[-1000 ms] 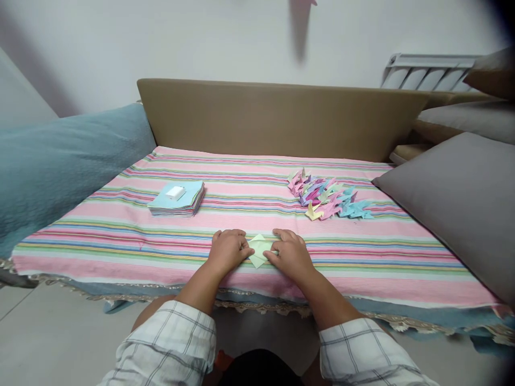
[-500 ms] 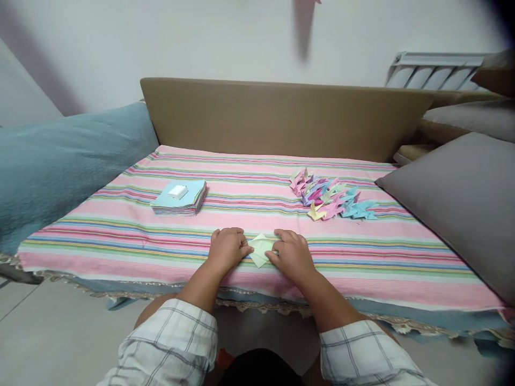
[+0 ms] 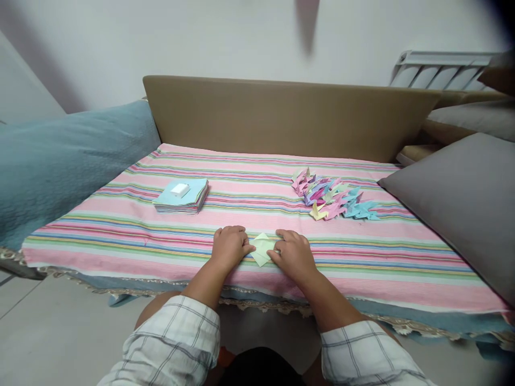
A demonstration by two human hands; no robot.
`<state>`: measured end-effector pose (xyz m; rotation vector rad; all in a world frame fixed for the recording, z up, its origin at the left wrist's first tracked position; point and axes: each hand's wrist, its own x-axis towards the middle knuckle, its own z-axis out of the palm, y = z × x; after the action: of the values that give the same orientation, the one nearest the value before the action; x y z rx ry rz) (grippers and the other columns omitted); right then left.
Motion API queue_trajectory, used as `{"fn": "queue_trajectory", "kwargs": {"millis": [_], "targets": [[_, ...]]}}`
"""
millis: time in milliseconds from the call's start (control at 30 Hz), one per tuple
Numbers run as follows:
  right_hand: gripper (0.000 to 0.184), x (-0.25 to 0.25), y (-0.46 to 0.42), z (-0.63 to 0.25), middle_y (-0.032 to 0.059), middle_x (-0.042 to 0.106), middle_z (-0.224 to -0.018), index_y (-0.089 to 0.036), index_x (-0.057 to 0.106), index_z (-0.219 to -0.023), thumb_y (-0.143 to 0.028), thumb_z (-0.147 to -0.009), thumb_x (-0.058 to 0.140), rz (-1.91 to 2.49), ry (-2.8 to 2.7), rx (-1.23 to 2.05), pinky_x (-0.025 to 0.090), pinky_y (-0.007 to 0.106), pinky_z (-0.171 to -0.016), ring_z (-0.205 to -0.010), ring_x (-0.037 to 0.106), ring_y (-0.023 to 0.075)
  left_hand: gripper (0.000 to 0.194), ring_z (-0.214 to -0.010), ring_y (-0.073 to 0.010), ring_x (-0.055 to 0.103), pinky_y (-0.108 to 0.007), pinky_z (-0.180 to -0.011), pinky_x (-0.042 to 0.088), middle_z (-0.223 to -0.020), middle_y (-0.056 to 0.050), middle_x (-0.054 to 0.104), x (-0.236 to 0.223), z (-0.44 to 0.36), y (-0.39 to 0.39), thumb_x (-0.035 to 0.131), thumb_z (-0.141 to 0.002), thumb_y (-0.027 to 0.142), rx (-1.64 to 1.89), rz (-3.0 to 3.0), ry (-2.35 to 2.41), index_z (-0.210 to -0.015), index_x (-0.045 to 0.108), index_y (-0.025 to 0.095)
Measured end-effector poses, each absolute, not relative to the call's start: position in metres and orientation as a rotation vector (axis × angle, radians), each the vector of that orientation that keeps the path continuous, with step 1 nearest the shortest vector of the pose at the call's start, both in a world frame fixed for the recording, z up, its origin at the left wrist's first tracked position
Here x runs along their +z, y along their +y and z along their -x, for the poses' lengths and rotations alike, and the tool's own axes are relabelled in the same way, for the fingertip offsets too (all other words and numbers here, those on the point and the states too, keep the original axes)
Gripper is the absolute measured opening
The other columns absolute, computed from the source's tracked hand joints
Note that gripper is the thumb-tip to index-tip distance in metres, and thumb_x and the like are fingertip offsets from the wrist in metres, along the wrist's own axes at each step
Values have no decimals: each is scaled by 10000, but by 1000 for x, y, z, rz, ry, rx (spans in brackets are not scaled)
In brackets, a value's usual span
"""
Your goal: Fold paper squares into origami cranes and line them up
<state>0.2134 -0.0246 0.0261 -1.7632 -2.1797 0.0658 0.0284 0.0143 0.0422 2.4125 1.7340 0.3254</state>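
Observation:
A small folded sheet of pale green origami paper lies on the striped cloth, one corner toward me. My left hand grips its left corner, thumb against the paper and fingers curled. At the right corner, my right hand pinches the paper the same way, its thumb resting on the face. The fingertips partly hide both side corners. Beyond my right hand lies a cluster of folded paper cranes in pink, purple, blue, green and yellow.
A stack of coloured paper with a small white block on top sits at the left. The striped cloth covers the seat up to a brown backrest. A grey cushion leans at the right, a blue-covered armrest at the left.
Both hands keep their hold on the green paper with hardly any movement. The whole view has shifted slightly, so the surroundings appear a little farther right.

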Motion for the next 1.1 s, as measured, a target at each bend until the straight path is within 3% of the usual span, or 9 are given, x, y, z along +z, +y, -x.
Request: {"fn": "queue_trajectory", "kwargs": {"millis": [300,400,533,633,733,900,1100], "targets": [[144,24,-24,-214,54,587,-1231,-225,722,-783,-337,-779,632,1758,-2180,60,343,415,-921,-1100,495,249,114,-815,-191,580,-281,-696,383,-802,-5,656,52,-20,18,674,-711,291,246,-2451,1736,-709,600,204],[145,25,-24,-214,54,589,-1229,-224,721,-772,-340,-779,634,1760,-2183,57,346,412,-918,-1098,499,248,38,-828,-197,577,-284,-691,392,-834,-10,656,51,-16,20,621,-727,226,284,-2413,1755,-755,599,212],[143,25,-25,-214,51,589,-1229,-227,717,-755,-337,-784,629,1753,-2187,54,349,413,-915,-1098,500,248,160,-846,-201,559,-311,-743,420,-866,-43,630,52,-16,11,493,-738,119,595,-2430,1821,-849,582,192],[146,24,-25,-215,50,592,-1224,-229,713,-746,-348,-781,636,1748,-2179,55,355,413,-914,-1093,504,247,167,-869,-193,546,-318,-799,441,-863,-51,611,51,-27,-8,459,-743,107,753,-2580,1463,-843,568,183],[149,22,-24,-216,54,592,-1226,-227,711,-752,-355,-779,641,1742,-2172,80,363,414,-913,-1096,508,249,266,-954,-192,538,-320,-863,446,-959,-57,613,44,-41,-27,452,-705,58,563,-2723,1039,-913,566,179],[172,21,-23,-222,71,585,-1235,-219,709,-768,-365,-788,619,1734,-2110,255,363,416,-944,-1120,512,251,273,-962,-222,524,-378,-873,449,-1000,-86,594,27,-52,-34,451,-764,76,317,-2765,1150,-1000,557,166],[173,26,-23,-243,90,590,-1189,-209,710,-778,-312,-794,572,1620,-1948,583,397,335,-941,-1146,514,208,273,-940,-221,524,-372,-877,433,-958,-83,586,24,-53,-31,460,-822,129,234,-2833,1139,-1070,565,170]]}}
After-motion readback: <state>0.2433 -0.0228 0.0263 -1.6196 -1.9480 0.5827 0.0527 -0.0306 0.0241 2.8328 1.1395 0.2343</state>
